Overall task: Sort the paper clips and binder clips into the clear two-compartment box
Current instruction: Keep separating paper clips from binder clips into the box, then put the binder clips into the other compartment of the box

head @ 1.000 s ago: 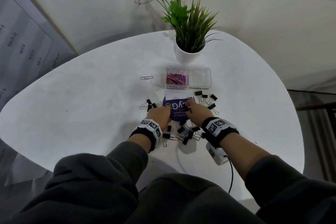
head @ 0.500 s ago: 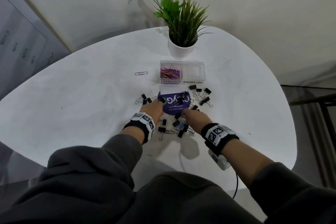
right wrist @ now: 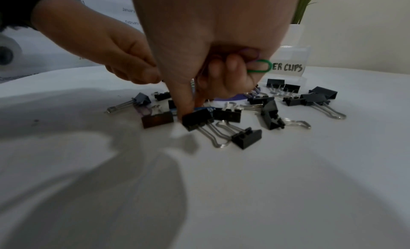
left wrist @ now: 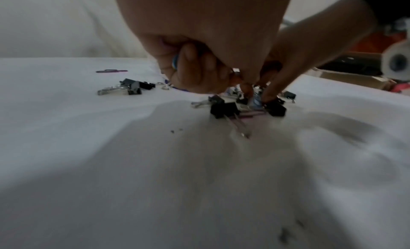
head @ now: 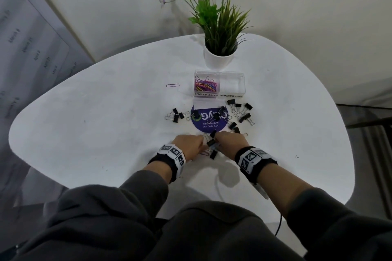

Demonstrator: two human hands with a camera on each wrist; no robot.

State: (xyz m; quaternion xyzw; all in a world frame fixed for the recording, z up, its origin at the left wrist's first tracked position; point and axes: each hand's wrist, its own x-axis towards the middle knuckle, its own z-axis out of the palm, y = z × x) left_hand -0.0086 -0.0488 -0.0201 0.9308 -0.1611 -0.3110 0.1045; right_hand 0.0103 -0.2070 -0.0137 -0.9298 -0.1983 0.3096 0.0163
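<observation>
The clear two-compartment box [head: 219, 88] stands beyond the purple round sticker [head: 209, 122]. Its left half holds coloured paper clips [head: 205, 85]; its right half, labelled binder clips, looks bare. Black binder clips [head: 241, 112] lie scattered around the sticker. A purple paper clip [head: 172, 85] lies alone left of the box. My left hand [head: 201, 142] is curled, with a blue paper clip [left wrist: 175, 63] tucked in its fingers. My right hand [head: 218, 139] holds a green paper clip [right wrist: 259, 66] in its curled fingers, while thumb and forefinger [right wrist: 185, 105] reach down among the near binder clips [right wrist: 197, 119].
A white pot with a green plant [head: 219, 57] stands just behind the box. The white table [head: 106, 125] has rounded edges on all sides. A group of three binder clips [head: 176, 115] lies left of the sticker. A cable [head: 280, 224] hangs from my right wrist.
Both hands have drawn back from the purple sticker toward me and now meet over the nearest cluster of binder clips.
</observation>
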